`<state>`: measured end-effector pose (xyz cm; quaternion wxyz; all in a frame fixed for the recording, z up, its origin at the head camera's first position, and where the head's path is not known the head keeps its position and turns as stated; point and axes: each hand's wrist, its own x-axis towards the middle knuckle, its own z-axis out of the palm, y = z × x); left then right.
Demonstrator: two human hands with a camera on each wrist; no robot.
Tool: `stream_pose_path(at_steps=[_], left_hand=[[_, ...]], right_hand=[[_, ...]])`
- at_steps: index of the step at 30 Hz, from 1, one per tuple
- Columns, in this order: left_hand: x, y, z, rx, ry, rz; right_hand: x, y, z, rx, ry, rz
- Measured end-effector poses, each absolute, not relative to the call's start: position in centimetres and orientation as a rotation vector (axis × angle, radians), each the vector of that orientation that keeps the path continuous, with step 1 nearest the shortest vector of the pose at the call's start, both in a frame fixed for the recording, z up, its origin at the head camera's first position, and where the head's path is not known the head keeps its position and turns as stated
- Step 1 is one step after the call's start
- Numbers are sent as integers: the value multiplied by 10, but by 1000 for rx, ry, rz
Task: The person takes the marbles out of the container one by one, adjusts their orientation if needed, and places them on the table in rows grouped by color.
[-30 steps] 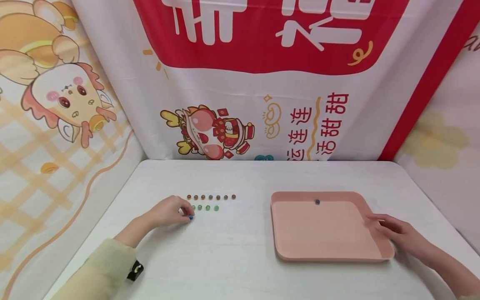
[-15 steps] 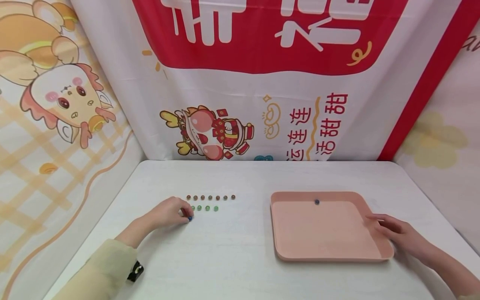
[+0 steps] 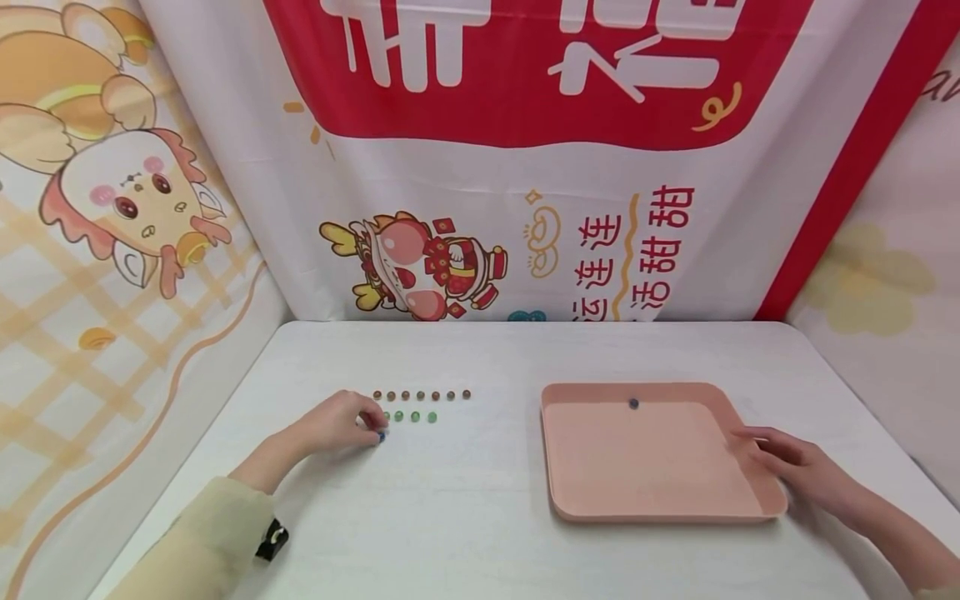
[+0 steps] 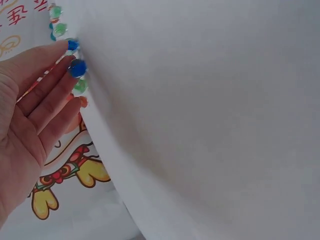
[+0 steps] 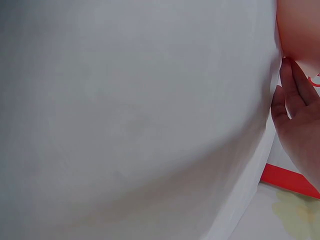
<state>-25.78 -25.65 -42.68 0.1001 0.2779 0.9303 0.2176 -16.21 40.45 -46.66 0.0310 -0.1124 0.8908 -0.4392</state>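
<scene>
In the head view my left hand (image 3: 345, 423) is low over the table at the left end of the marble rows. Its thumb and forefinger pinch a blue marble (image 3: 382, 436) at table level. Two blue marbles show by the fingertips in the left wrist view, one at the thumb tip and a nearer blue marble (image 4: 77, 68) by the other fingers. Several green marbles (image 3: 416, 417) form a short row just behind. My right hand (image 3: 806, 467) rests with fairly straight fingers on the right side of a pink tray (image 3: 660, 516). Inside that tray, near its back wall, lies one dark blue marble (image 3: 633, 403).
Several brownish marbles (image 3: 421, 396) stand in a line behind the green ones. The white table (image 3: 420, 533) meets a printed cloth backdrop (image 3: 450, 175) at its far edge. Patterned panels flank it left and right. A black item (image 3: 272, 540) hangs by the left cuff.
The left hand stays almost in place, with only a slight shift of its fingers at the blue marble. The right hand and the tray have not moved.
</scene>
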Motion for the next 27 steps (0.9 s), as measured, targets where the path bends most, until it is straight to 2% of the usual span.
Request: stream_pose_path(at_steps=[6,13,27], left_hand=[[-263,-259,-407,726,2802,742],[-271,-248,-380,812,2832,791],[-281,-166,-357,947,2671,783]], right_hand=[[-162,406,-467,-384,2750,-1369],[-163,406,-468,-356,2748,-1360],[-161,405,-466,-345,2740,-1364]])
